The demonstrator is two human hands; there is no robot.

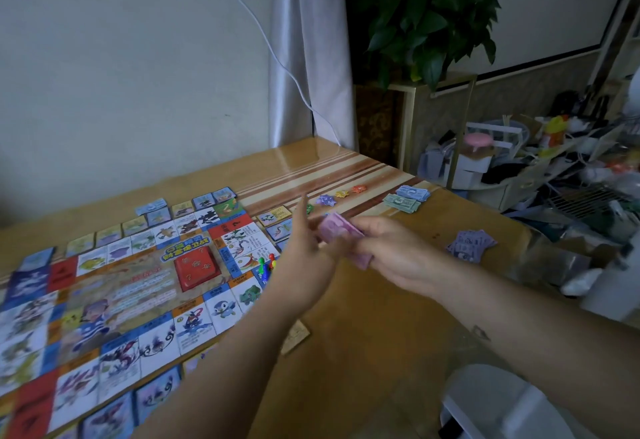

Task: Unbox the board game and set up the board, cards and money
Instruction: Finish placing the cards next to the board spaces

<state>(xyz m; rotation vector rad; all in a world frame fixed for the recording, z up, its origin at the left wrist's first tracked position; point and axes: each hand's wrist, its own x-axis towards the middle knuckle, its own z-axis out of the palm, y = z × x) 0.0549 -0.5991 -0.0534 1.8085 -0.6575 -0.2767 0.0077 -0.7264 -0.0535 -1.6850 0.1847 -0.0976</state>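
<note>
The game board lies unfolded on the left of the table, with a red card deck in its middle and coloured pawns near its right edge. Property cards line the board's far and near edges. My right hand grips a stack of pink play money above the table. My left hand meets the stack's near end with its index finger raised; motion blur hides its grip. Green, blue and purple money piles lie to the right.
Small coloured tokens sit in a row on the striped table beyond my hands. A loose card lies under my left forearm. A potted plant and a cluttered shelf stand beyond the table's right edge. A white object is at bottom right.
</note>
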